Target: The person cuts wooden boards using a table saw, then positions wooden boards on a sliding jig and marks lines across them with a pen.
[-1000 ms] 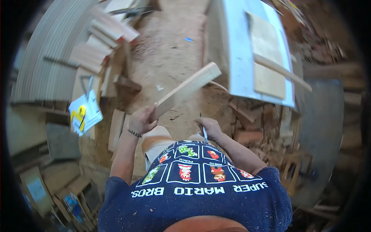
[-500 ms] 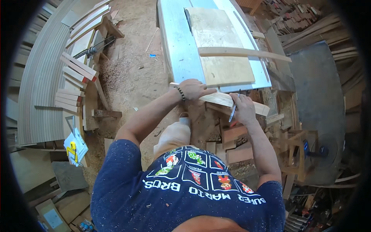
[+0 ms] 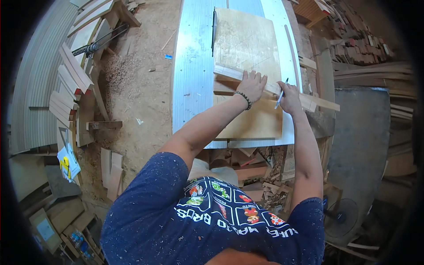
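Left hand (image 3: pixel 252 87) spread on 1 wooden strip (image 3: pixel 273 87) over plywood panel (image 3: pixel 247 39), white desk (image 3: pixel 193 84); right hand (image 3: pixel 290 99) holds 1 pen (image 3: pixel 278 101).

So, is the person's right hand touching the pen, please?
Touching. The head view shows the right hand gripping the pen, with both its ends sticking out past the fingers.

A pale blue-white bench (image 3: pixel 192 88) is stretching toward 12 o'clock. A plywood panel (image 3: pixel 247 39) is lying flat on it, and a wooden strip (image 3: pixel 326 103) is crossing the panel, its end jutting beyond at 4 o'clock.
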A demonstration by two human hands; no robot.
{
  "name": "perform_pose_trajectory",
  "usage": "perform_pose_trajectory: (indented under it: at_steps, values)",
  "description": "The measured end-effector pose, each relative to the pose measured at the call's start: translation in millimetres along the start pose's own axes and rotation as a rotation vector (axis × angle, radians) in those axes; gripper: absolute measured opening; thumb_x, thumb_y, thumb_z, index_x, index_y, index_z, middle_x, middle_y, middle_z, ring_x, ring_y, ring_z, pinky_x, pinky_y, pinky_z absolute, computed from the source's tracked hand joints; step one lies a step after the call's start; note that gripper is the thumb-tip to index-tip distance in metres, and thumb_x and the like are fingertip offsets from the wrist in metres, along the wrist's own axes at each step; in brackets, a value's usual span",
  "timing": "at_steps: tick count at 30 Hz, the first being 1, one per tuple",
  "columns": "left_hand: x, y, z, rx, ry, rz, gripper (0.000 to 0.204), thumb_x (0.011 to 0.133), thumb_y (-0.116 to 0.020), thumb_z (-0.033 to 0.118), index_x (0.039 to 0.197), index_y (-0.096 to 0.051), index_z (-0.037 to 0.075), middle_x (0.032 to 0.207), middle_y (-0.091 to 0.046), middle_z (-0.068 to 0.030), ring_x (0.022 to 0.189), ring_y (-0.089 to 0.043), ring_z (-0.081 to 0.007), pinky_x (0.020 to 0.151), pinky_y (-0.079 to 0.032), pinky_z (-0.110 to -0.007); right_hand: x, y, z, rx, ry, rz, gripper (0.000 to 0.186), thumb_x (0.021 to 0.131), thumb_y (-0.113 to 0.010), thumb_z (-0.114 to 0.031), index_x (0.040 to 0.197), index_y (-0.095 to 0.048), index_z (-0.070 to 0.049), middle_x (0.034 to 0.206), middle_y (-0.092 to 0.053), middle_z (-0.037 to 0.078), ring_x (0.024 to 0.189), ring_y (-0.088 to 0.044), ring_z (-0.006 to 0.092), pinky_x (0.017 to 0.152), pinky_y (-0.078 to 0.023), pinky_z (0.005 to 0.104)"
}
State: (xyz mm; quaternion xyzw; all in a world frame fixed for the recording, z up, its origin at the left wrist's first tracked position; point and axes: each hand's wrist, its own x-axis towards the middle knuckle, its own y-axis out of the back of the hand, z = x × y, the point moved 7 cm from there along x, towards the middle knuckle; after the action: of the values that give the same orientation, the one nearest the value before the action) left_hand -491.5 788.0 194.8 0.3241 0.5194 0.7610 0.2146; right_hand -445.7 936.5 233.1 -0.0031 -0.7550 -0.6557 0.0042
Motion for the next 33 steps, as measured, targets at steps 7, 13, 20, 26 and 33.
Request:
perform_pose_trajectory:
  at_steps: [7,13,20,26,33]
  values:
    - [23.3,-40.3,-29.2,-0.034,0.198,-0.11,0.041,0.094,-0.045,0.02,0.132,-0.051,0.006,0.124,-0.055,-0.0127,0.124,-0.048,-0.0291,0.107,-0.031,-0.061,60.3,-40.3,25.9,-0.048,0.08,-0.093,0.056,0.079,-0.077,-0.035,0.127,-0.059,-0.013,0.112,-0.064,0.012,0.111,-0.058,0.0325,0.107,-0.036,0.047]
    - [11.7,-57.1,-30.4,0.043,0.262,0.054,0.039,0.094,-0.045,0.02,0.13,-0.052,0.005,0.124,-0.055,-0.0115,0.124,-0.048,-0.0271,0.109,-0.028,-0.063,71.4,-58.8,27.2,0.196,0.084,-0.235,0.055,0.077,-0.079,-0.033,0.125,-0.06,-0.012,0.111,-0.066,0.013,0.11,-0.06,0.0316,0.103,-0.04,0.0426]
    - [19.6,-59.3,-27.2,0.037,0.268,-0.04,0.038,0.095,-0.044,0.02,0.129,-0.052,0.005,0.124,-0.055,-0.0114,0.123,-0.049,-0.0286,0.111,-0.027,-0.063,69.5,-67.3,39.0,0.086,0.138,-0.16,0.055,0.076,-0.079,-0.033,0.124,-0.059,-0.013,0.105,-0.067,0.011,0.107,-0.06,0.03,0.102,-0.039,0.0437]
    - [21.3,-59.5,-20.4,0.029,0.276,-0.061,0.038,0.096,-0.043,0.02,0.13,-0.052,0.005,0.124,-0.056,-0.0116,0.121,-0.05,-0.0287,0.11,-0.028,-0.062,72.4,-59.3,38.9,0.12,0.103,-0.202,0.051,0.074,-0.081,-0.03,0.117,-0.061,-0.01,0.097,-0.068,0.012,0.095,-0.064,0.0317,0.088,-0.05,0.0414]
    - [21.8,-55.8,-20.4,0.024,0.251,-0.052,0.038,0.094,-0.046,0.019,0.127,-0.055,0.004,0.119,-0.057,-0.0115,0.118,-0.052,-0.0293,0.109,-0.03,-0.061,74.6,-52.2,35.0,0.126,0.088,-0.221,0.051,0.074,-0.082,-0.03,0.116,-0.061,-0.01,0.094,-0.068,0.013,0.089,-0.065,0.0321,0.082,-0.053,0.0411]
